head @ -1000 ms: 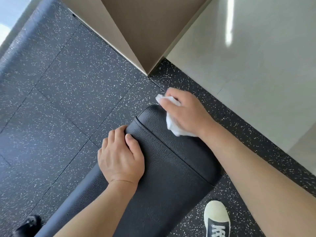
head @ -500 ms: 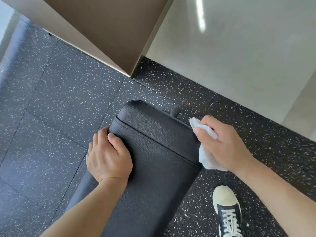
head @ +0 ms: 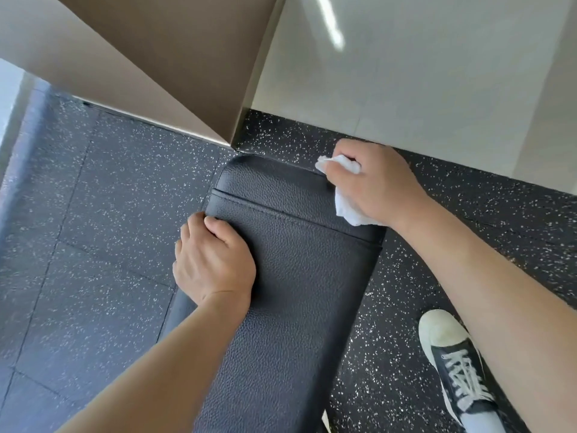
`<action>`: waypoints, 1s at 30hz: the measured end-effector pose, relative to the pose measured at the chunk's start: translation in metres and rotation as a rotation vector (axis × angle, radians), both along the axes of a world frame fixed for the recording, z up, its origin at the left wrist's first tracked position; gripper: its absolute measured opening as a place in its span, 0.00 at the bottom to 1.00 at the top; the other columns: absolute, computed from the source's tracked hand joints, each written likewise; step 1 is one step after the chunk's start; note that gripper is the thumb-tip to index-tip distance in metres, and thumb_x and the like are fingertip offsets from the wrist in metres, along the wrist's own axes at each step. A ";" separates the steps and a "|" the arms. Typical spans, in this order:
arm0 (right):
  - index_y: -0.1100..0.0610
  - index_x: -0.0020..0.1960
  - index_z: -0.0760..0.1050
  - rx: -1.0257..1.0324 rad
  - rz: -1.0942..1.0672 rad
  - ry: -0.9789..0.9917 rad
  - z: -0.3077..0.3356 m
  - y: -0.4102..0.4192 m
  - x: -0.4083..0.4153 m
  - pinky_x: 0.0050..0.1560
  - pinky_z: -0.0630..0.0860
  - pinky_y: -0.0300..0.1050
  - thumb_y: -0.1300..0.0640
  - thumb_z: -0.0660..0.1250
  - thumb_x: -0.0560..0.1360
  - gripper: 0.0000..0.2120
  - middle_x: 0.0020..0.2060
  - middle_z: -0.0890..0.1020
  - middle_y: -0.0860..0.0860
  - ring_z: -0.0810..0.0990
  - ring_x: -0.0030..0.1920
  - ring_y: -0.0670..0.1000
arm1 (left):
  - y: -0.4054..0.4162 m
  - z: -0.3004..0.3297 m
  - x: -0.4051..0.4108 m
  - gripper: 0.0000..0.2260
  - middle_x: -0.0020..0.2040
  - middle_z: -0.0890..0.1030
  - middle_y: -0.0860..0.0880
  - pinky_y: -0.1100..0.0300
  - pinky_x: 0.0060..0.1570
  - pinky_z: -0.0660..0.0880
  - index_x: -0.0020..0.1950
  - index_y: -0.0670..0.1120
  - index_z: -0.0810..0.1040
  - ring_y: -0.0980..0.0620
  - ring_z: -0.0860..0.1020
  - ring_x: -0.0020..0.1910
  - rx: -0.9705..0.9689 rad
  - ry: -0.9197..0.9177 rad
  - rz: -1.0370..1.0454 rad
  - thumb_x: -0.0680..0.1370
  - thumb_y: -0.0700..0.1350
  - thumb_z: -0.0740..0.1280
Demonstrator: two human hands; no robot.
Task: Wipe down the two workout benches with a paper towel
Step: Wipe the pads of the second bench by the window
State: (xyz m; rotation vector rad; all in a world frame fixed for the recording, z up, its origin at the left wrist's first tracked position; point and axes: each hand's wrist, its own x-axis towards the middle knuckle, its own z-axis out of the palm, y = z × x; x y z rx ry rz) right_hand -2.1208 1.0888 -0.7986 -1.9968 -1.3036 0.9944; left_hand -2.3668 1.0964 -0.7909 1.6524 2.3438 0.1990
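The job looks like it is in the middle, not near the end. One black bench [head: 296,276] fills the middle of the frame, running from the bottom up to its rounded end just below the wall corner. The right hand [head: 374,185], in the upper right part of the frame, has its fingers curled round a scrunched white paper towel [head: 343,210] and holds it against the right edge of the bench's top end. So the wipe is at that far corner now. The left hand [head: 212,260], a bit left of the middle, rests on the left edge of the bench with its fingers curled over the side and the thumb on top, and it seems to hold the bench steady. The pad shows no wet marks or streaks, so you cannot tell which parts are already clean. The long part of the pad near the bottom of the frame may need wiping too. The second bench is not in view at all, so it likely comes later. A shoe [head: 452,364] stands on the speckled floor [head: 93,214] at the lower right.
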 end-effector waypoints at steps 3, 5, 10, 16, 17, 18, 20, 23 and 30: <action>0.51 0.39 0.70 0.078 -0.212 0.022 -0.003 -0.040 -0.004 0.35 0.70 0.47 0.44 0.65 0.80 0.15 0.31 0.76 0.49 0.74 0.34 0.50 | -0.001 0.000 -0.001 0.27 0.64 0.80 0.44 0.42 0.58 0.71 0.66 0.46 0.75 0.37 0.76 0.61 0.001 0.001 -0.052 0.81 0.55 0.44; 0.49 0.39 0.71 0.149 -0.345 0.080 -0.007 -0.055 -0.012 0.35 0.68 0.47 0.46 0.64 0.80 0.13 0.31 0.75 0.49 0.72 0.33 0.48 | -0.001 0.002 -0.002 0.26 0.63 0.79 0.43 0.41 0.58 0.71 0.66 0.45 0.74 0.36 0.76 0.61 0.015 0.001 -0.081 0.82 0.55 0.44; 0.54 0.38 0.69 0.234 -0.673 0.231 -0.014 -0.065 -0.031 0.38 0.71 0.46 0.43 0.66 0.81 0.19 0.31 0.74 0.46 0.73 0.35 0.48 | -0.004 0.005 -0.004 0.26 0.72 0.74 0.42 0.39 0.65 0.70 0.77 0.45 0.68 0.37 0.73 0.69 0.055 -0.043 -0.252 0.81 0.52 0.50; 0.52 0.40 0.66 0.272 -0.821 0.157 -0.001 -0.110 -0.076 0.39 0.70 0.53 0.47 0.63 0.83 0.16 0.31 0.71 0.43 0.69 0.34 0.47 | -0.035 0.017 -0.016 0.29 0.81 0.67 0.41 0.36 0.79 0.58 0.80 0.44 0.69 0.38 0.62 0.81 0.131 -0.014 -1.031 0.79 0.46 0.59; 0.50 0.39 0.66 0.261 -0.815 0.149 0.002 -0.122 -0.088 0.39 0.70 0.54 0.48 0.63 0.83 0.15 0.31 0.70 0.43 0.69 0.35 0.48 | -0.046 0.017 -0.019 0.29 0.82 0.66 0.42 0.36 0.80 0.57 0.81 0.44 0.67 0.39 0.60 0.82 0.114 -0.009 -1.065 0.79 0.46 0.59; 0.48 0.39 0.65 0.240 -0.808 0.136 0.004 -0.134 -0.101 0.39 0.71 0.55 0.48 0.62 0.82 0.14 0.31 0.70 0.43 0.70 0.35 0.49 | -0.059 0.017 -0.023 0.30 0.83 0.64 0.43 0.37 0.80 0.56 0.83 0.46 0.66 0.40 0.59 0.83 0.090 -0.005 -1.069 0.80 0.48 0.58; 0.48 0.40 0.65 0.210 -0.818 0.135 0.007 -0.158 -0.128 0.40 0.72 0.56 0.47 0.62 0.81 0.13 0.31 0.71 0.45 0.71 0.35 0.51 | -0.085 0.015 -0.034 0.31 0.85 0.60 0.45 0.38 0.81 0.54 0.84 0.49 0.62 0.42 0.55 0.85 0.060 0.009 -1.062 0.80 0.50 0.57; 0.52 0.41 0.66 0.199 -0.861 0.158 0.009 -0.184 -0.159 0.43 0.74 0.59 0.46 0.61 0.80 0.13 0.33 0.73 0.48 0.73 0.38 0.55 | -0.111 0.009 -0.047 0.31 0.85 0.58 0.47 0.38 0.81 0.54 0.85 0.50 0.60 0.43 0.53 0.85 0.072 0.043 -1.079 0.81 0.51 0.56; 0.51 0.39 0.64 0.228 -0.874 0.257 -0.002 -0.147 -0.114 0.39 0.68 0.54 0.47 0.61 0.83 0.16 0.30 0.68 0.43 0.67 0.34 0.49 | -0.115 0.002 -0.047 0.31 0.84 0.62 0.48 0.41 0.81 0.55 0.84 0.51 0.63 0.43 0.57 0.84 0.161 0.042 -1.045 0.79 0.51 0.58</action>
